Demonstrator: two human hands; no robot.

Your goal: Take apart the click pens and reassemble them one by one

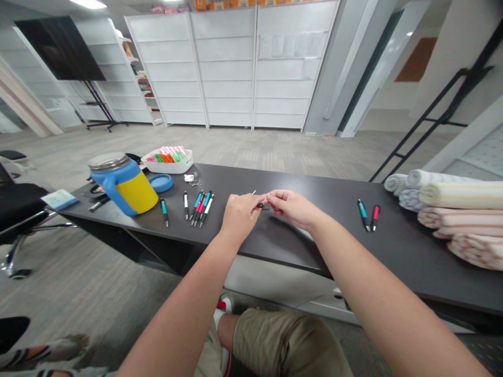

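Above the dark table, my left hand (240, 215) is closed on a small dark pen part (260, 206); a thin pale tip (254, 192) sticks up behind its fingers. My right hand (290, 206) meets it fingertip to fingertip in a pinch, and what lies inside that pinch is too small to make out. On the left lie a teal pen (164, 212), a white pen (186, 205) and a bunch of several teal, pink and white pens (201, 208). A second teal pen (363, 215) and a shorter pink pen piece (375, 217) rest to the right.
A blue and yellow mug (135, 191) stands at the left beside its blue lid (161, 183). Behind are a white basket (173, 166) of colourful packets and white earphones (191, 179). Rolled towels (459, 214) are stacked on the table's right end (408, 267).
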